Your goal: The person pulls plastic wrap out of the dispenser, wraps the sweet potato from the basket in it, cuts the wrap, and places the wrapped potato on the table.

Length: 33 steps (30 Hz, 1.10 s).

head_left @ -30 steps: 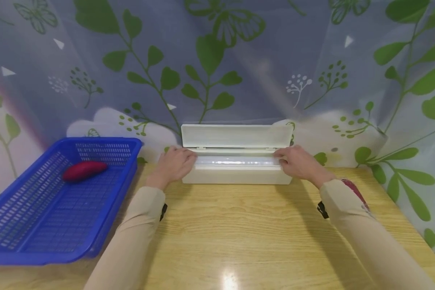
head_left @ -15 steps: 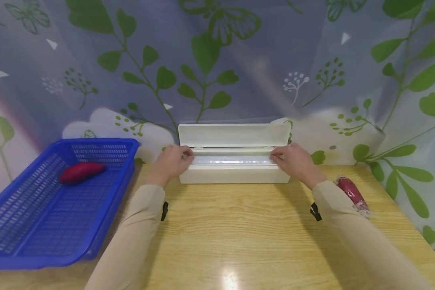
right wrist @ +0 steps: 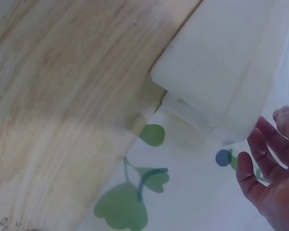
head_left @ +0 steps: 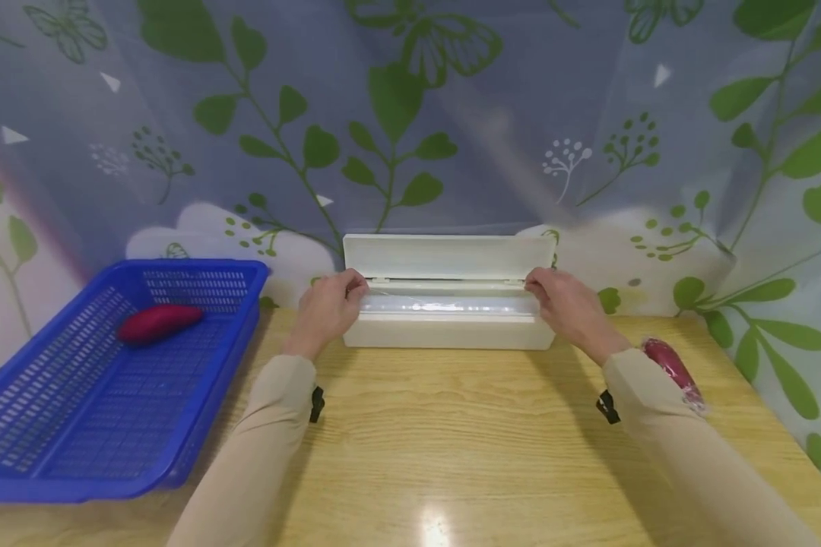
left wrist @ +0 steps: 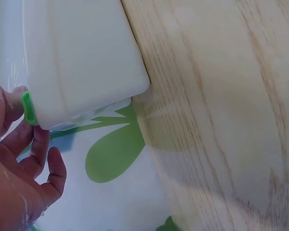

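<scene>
A white cling film dispenser box [head_left: 448, 332] stands at the back of the table with its lid [head_left: 445, 257] raised. Clear cling film [head_left: 445, 303] lies across its opening. At the box's left end, my left hand [head_left: 327, 310] pinches the film's edge between thumb and forefinger. My right hand [head_left: 573, 310] has finger and thumb together at the right end and appears to pinch the other corner; the film there is hard to see. In the left wrist view, a small green piece [left wrist: 29, 109] sits on the box's end beside the left fingers.
A blue plastic basket [head_left: 198, 425] stands at the left, with a dark red oblong vegetable [head_left: 159, 324] in it. A similar red one [head_left: 672, 370], wrapped in clear film, lies beside the right forearm. A patterned cloth [head_left: 492, 152] hangs behind the wooden table [head_left: 445, 425].
Both hands have risen slightly from the film roll toward the lid, with fingertips closing into pinches. The right hand has shifted a little outward. The box and basket stay put.
</scene>
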Tool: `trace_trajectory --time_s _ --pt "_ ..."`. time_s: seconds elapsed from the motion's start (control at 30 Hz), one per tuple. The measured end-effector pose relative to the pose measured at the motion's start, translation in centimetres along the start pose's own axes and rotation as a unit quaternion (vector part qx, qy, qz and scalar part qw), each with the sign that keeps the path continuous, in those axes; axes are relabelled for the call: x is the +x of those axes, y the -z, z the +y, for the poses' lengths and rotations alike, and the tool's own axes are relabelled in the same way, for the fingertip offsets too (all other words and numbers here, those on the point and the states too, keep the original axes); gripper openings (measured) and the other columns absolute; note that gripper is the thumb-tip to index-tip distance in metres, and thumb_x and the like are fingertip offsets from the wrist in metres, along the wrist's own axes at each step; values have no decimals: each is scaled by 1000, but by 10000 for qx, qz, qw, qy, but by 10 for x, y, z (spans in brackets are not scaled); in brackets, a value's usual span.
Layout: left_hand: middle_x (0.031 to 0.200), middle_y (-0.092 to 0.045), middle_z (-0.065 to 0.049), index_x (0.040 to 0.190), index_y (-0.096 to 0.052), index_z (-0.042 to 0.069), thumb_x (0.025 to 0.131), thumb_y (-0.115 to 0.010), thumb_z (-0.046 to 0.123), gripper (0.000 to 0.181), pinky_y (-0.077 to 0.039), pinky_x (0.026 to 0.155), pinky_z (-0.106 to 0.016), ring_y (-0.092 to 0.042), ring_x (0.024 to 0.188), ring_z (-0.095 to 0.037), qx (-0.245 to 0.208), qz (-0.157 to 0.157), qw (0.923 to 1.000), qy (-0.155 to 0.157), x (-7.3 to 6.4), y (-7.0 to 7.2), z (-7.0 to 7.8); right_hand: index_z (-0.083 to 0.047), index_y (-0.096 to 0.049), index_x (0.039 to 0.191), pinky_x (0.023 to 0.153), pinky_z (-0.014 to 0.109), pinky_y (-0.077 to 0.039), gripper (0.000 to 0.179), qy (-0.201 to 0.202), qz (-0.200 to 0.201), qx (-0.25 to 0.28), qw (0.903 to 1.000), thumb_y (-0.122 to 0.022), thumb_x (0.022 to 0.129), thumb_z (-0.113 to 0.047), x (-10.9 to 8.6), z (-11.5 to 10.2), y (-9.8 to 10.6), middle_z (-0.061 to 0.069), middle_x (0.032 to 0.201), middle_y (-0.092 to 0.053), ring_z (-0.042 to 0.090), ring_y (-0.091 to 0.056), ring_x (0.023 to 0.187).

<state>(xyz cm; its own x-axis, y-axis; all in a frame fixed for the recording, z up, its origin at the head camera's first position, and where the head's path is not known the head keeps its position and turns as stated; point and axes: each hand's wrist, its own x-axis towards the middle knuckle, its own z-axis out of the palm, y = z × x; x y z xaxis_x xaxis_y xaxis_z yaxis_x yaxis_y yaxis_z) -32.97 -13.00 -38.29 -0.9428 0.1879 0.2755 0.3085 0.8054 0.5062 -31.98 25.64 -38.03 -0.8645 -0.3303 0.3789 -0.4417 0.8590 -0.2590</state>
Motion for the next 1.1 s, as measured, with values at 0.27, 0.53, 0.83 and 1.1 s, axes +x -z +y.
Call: trace_trajectory --time_s 0.27,0.53,0.83,1.1 --pt "107 -74 -6 112 -67 16 106 -51 26 20 -53 82 -45 -69 89 -26 -366 187 9989 246 0 -2 3 4 -60 109 78 51 -52 14 -82 297 471 9984 -50 105 -5 -4 5 6 23 100 -66 36 -63 87" --pt "124 -71 -8 116 -65 17 107 -52 30 20 -50 101 -53 -65 118 -31 -1347 249 9897 415 -1 1 7 3 -56 108 74 37 -47 18 -273 653 1334 9885 -44 109 -11 -6 4 4 22 100 -67 31 -61 82" --pt "127 -70 -10 112 -56 11 108 -50 24 15 -51 100 -46 -69 114 -27 -2871 235 9571 322 1 2 13 7 -45 114 94 20 -53 31 -432 413 2885 9556 -30 113 -20 -6 0 8 22 117 -68 22 -70 104" --pt "113 -71 -16 113 -50 11 110 -42 23 14 -49 94 -39 -67 108 -28 -3443 346 9380 196 3 3 16 9 -37 114 90 24 -60 33 -462 487 4001 9140 -32 112 -23 -3 -3 10 7 115 -62 12 -73 96"
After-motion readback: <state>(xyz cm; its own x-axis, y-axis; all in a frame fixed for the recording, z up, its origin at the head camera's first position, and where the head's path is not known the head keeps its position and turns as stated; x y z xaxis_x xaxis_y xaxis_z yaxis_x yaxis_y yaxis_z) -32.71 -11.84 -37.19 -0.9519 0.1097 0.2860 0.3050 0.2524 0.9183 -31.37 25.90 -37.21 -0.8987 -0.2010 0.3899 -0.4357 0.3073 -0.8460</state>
